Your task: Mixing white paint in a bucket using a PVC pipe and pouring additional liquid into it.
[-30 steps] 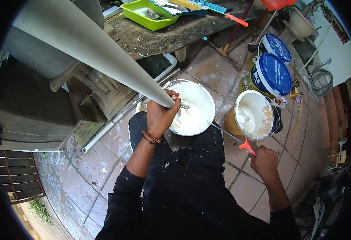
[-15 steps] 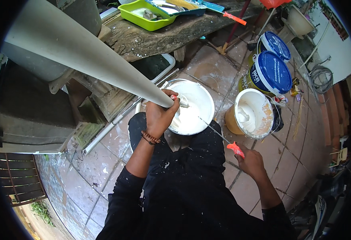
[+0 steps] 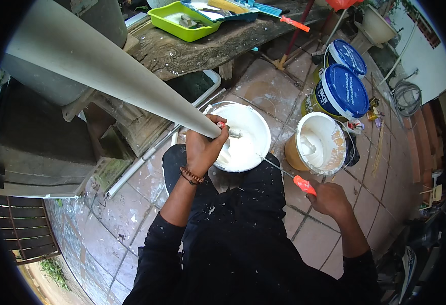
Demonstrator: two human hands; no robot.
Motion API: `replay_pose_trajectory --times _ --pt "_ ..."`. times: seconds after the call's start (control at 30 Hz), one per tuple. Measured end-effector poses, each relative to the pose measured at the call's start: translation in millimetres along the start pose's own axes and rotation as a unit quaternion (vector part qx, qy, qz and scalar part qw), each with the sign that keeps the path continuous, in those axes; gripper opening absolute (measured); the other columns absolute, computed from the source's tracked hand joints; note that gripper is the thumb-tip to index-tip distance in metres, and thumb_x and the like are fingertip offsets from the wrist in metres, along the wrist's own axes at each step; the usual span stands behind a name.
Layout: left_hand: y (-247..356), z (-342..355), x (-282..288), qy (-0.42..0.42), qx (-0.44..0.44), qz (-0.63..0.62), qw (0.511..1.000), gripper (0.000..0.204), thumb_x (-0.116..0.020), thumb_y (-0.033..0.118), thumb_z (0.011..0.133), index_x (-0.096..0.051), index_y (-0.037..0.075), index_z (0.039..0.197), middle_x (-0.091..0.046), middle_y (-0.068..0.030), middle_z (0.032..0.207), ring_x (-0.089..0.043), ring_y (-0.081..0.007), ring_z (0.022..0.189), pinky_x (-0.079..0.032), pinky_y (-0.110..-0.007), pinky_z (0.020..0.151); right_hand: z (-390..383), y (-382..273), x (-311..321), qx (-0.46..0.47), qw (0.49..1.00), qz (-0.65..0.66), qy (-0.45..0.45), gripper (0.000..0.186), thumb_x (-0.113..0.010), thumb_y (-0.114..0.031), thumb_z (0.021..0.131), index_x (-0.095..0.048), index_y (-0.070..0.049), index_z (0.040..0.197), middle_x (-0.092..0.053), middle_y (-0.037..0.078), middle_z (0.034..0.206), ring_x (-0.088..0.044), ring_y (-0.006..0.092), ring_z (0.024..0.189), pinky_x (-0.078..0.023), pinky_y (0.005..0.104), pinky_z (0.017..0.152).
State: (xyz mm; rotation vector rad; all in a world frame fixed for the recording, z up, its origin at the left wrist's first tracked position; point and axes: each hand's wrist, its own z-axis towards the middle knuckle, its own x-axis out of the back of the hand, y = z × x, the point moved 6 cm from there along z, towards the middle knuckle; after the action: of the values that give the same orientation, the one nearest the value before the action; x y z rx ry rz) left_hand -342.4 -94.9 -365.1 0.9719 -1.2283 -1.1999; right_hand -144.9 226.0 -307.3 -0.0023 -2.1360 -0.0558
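Note:
A thick white pipe (image 3: 131, 73) slants down from the upper left, and my left hand (image 3: 202, 152) is closed round its lower end. Beside my fingers a small red-and-white piece (image 3: 221, 124) shows; what it belongs to is mostly hidden. Under this hand stands a white bucket (image 3: 251, 119) between my knees, with white paint (image 3: 246, 145) in it. My right hand (image 3: 331, 198) grips the orange handle (image 3: 304, 185) of a tool with a long thin metal rod (image 3: 281, 170). Its rod points up-left across the bucket's near right rim; I cannot make out the tip's shape.
Right of the white bucket stands an orange-brown bucket (image 3: 291, 152) smeared with white paint. Behind it are blue-lidded paint pails (image 3: 345, 91). A green tray (image 3: 187, 33) and a blue paint tray (image 3: 241, 17) rest on a wooden bench (image 3: 197, 53). Thin pipes (image 3: 141, 161) lie left.
My right hand has moved slightly right and up, drawing the rod a little way back from the bucket's middle. The left hand and pipe stay nearly where they were.

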Motion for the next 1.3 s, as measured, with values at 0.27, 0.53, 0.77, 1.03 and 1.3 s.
replay_pose_trajectory --times 0.27,0.53,0.77,1.03,1.3 --pt "-3 1 0 -0.001 -0.011 -0.009 1.0 0.016 -0.078 0.005 0.094 -0.074 0.001 0.109 -0.077 -0.0053 0.1 -0.069 -0.0098 0.09 -0.056 -0.027 0.082 -29 11 67 0.0 1.0 -0.003 0.017 0.036 -0.077 -0.03 0.093 -0.07 -0.007 0.12 -0.076 0.019 0.095 -0.073 0.0399 0.093 -0.056 0.0509 0.084" --pt "0 1 1 -0.006 -0.01 -0.008 1.0 0.016 -0.079 0.005 0.093 -0.075 0.0 0.108 -0.077 -0.0057 0.1 -0.069 -0.0102 0.09 -0.056 -0.027 0.082 -12 -9 98 0.062 0.994 -0.086 0.034 0.023 -0.076 -0.026 0.092 -0.076 -0.003 0.095 -0.075 0.018 0.082 -0.074 0.0363 0.083 -0.057 0.0481 0.078" --pt "-1 -1 3 0.003 0.001 -0.007 1.0 0.017 -0.079 0.006 0.093 -0.074 0.001 0.109 -0.077 -0.0062 0.101 -0.069 -0.0102 0.09 -0.056 -0.027 0.082 16 -8 57 0.036 0.999 -0.002 0.025 0.025 -0.071 -0.029 0.097 -0.076 -0.006 0.104 -0.075 0.02 0.089 -0.073 0.0412 0.09 -0.056 0.0513 0.084" --pt "-7 -1 10 -0.002 0.021 -0.004 1.0 0.017 -0.078 0.008 0.094 -0.074 0.0 0.109 -0.076 -0.0044 0.101 -0.068 -0.0098 0.09 -0.056 -0.028 0.083 27 -12 -24 0.017 0.996 0.062 0.058 0.038 -0.071 -0.025 0.097 -0.068 -0.005 0.129 -0.075 0.021 0.088 -0.073 0.0427 0.087 -0.057 0.0536 0.079" --pt "-9 2 16 0.036 -0.001 0.012 0.999 0.015 -0.081 0.008 0.087 -0.078 0.003 0.101 -0.078 -0.0088 0.091 -0.075 -0.0162 0.083 -0.058 -0.031 0.078 29 -14 -13 0.039 0.995 0.058 0.071 0.047 -0.069 -0.027 0.098 -0.064 -0.009 0.142 -0.076 0.021 0.091 -0.074 0.0413 0.088 -0.058 0.0525 0.08"
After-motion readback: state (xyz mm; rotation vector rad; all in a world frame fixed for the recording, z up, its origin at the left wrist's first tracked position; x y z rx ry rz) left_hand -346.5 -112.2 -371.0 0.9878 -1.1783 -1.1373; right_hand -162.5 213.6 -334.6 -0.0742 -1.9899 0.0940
